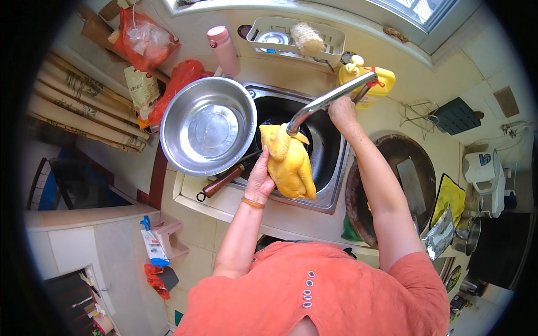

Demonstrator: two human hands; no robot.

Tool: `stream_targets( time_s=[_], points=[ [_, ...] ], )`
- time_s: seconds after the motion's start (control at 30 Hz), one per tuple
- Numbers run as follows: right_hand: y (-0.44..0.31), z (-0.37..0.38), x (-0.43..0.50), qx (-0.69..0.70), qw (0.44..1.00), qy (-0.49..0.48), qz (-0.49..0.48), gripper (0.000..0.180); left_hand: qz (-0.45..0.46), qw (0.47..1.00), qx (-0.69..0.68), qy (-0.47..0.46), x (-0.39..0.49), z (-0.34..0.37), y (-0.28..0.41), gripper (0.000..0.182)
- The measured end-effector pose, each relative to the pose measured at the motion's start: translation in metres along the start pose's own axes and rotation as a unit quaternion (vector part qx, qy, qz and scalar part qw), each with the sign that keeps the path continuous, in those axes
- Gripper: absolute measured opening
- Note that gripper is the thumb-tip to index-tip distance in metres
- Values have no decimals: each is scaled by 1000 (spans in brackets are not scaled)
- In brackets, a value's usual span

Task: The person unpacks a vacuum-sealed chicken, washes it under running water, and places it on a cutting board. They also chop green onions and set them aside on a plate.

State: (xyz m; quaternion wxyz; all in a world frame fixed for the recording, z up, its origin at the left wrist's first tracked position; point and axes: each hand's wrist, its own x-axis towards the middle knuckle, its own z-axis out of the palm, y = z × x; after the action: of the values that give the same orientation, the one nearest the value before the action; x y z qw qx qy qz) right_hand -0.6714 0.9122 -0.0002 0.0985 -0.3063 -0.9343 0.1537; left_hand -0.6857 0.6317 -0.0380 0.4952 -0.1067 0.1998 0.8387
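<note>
A plucked yellow chicken (pixel 290 166), whole, lies in my left hand (pixel 261 178), held over the dark sink basin (pixel 325 161). The end of the curved chrome faucet (pixel 332 98) comes down at the upper part of the bird. Beyond the sink's right rear corner, my right hand (pixel 344 112) is closed at the lower part of the faucet; its fingertips are hidden. A large stainless steel bowl (pixel 210 126) overlaps the left side of the sink. Under its edge, near my left wrist, sits a utensil's wooden handle (pixel 225 180) with a metal ring.
Right of the sink, a cleaver (pixel 411 185) lies on a round wooden chopping board (pixel 388 147), partly behind my right forearm. A yellow jug (pixel 384 80) stands behind the faucet. At the back are a pink bottle (pixel 225 52) and a wall rack (pixel 269 27) holding a loofah (pixel 307 38).
</note>
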Motion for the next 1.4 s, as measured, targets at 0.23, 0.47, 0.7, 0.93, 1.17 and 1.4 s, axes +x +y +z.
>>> stream_targets(
  time_s=[0.23, 0.47, 0.7, 0.93, 1.17, 1.4],
  points=[
    [-1, 15, -2, 5, 999, -11, -34, 22, -22, 999, -23, -2, 21, -7, -2, 51],
    [-3, 13, -5, 15, 997, 31, -67, 32, 26, 999, 38, 1, 34, -15, -4, 47],
    [-12, 5, -7, 6, 998, 17, -56, 27, 57, 994, 94, 14, 33, -7, -5, 43],
    [-42, 11, -39, -23, 993, -101, -58, 26, 59, 990, 124, 33, 32, -3, -10, 41],
    [-93, 73, -66, 125, 977, -87, -152, 34, 76, 991, 107, 1, 34, -9, -17, 38],
    [-77, 67, -35, 287, 934, -207, 46, 36, 56, 994, 99, -4, 37, -15, -5, 43]
  ],
)
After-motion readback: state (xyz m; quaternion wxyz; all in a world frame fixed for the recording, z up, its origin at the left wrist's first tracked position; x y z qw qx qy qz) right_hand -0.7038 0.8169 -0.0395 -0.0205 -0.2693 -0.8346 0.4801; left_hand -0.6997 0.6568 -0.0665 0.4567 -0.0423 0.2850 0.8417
